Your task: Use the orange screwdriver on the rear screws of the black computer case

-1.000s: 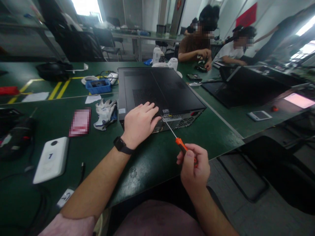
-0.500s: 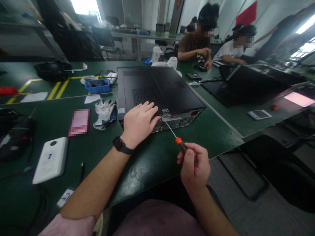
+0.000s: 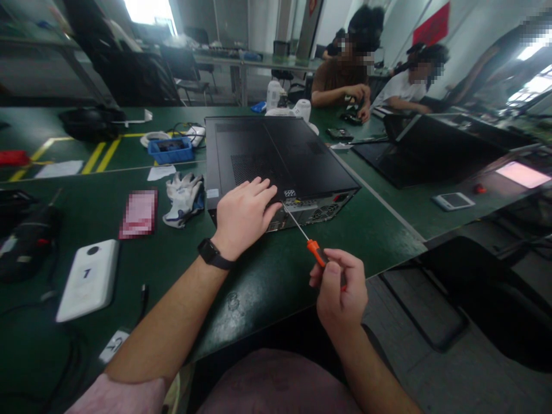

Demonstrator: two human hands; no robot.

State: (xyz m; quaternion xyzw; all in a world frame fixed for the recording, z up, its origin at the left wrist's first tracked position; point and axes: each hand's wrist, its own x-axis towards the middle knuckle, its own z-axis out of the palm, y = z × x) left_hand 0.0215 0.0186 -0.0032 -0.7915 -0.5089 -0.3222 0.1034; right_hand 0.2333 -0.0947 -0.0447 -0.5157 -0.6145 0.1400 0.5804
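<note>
A black computer case (image 3: pixel 276 155) lies on its side on the green table (image 3: pixel 353 230), rear panel facing me. My left hand (image 3: pixel 244 215) rests flat on the case's near top edge, fingers stretched out, a black watch on the wrist. My right hand (image 3: pixel 338 290) is closed round the orange handle of a screwdriver (image 3: pixel 313 247). Its thin shaft points up and left, and the tip meets the rear panel just beside my left fingertips.
White gloves (image 3: pixel 185 195), a pink card (image 3: pixel 138 214), a white device marked 1 (image 3: pixel 88 280) and a blue tray (image 3: pixel 171 150) lie left of the case. A phone (image 3: pixel 453 200) and another open case (image 3: pixel 435 152) sit to the right. Two people work at the far end.
My right hand's fingers have shifted slightly on the screwdriver handle; the tip stays at the rear panel. My left hand has not moved.
</note>
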